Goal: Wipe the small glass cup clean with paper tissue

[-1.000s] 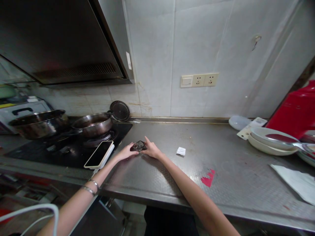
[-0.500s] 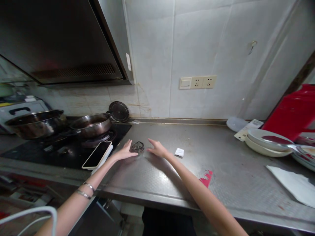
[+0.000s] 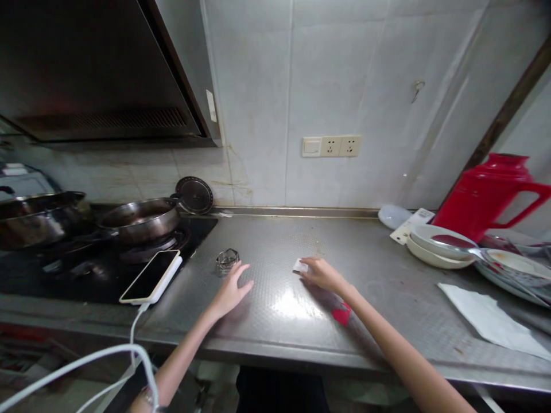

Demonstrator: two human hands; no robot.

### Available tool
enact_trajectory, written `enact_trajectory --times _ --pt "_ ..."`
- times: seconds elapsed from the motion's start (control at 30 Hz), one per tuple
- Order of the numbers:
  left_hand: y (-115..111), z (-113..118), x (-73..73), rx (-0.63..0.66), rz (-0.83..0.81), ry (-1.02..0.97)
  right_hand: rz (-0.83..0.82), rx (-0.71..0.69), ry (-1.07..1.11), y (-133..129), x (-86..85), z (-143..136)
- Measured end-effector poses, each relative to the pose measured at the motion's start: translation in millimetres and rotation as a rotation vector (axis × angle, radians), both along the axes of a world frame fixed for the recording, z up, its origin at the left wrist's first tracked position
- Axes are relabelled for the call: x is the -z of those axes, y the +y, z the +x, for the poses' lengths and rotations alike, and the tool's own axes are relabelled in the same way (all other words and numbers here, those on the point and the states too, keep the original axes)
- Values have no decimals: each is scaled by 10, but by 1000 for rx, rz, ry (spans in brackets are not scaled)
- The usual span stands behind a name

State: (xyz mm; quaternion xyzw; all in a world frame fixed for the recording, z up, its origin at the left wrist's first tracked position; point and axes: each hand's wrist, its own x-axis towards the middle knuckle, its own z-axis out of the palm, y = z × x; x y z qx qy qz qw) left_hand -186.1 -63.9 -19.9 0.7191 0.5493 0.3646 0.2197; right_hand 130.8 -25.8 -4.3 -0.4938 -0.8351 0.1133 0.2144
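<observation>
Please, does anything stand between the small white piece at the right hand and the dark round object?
In this view the left hand partly does, close beside the dark round object. Nothing else visible stands between that object and the small white piece.

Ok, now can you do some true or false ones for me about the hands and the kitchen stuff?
1. The right hand touches the small white square. True.
2. A white cable runs from the phone. True.
3. The left hand grips the phone. False: it holds nothing, beside a small dark object.
4. The red flask stands by the stove. False: it stands behind the dishes on the right.
</observation>
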Motion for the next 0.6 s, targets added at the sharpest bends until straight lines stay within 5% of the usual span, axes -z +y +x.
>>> enact_trajectory --times 0.33,0.6 --pt "-75 500 -6 71 -102 -99 55 53 60 -63 120 2" --pt "6 565 -12 56 -153 -326 115 97 258 16 -64 -192"
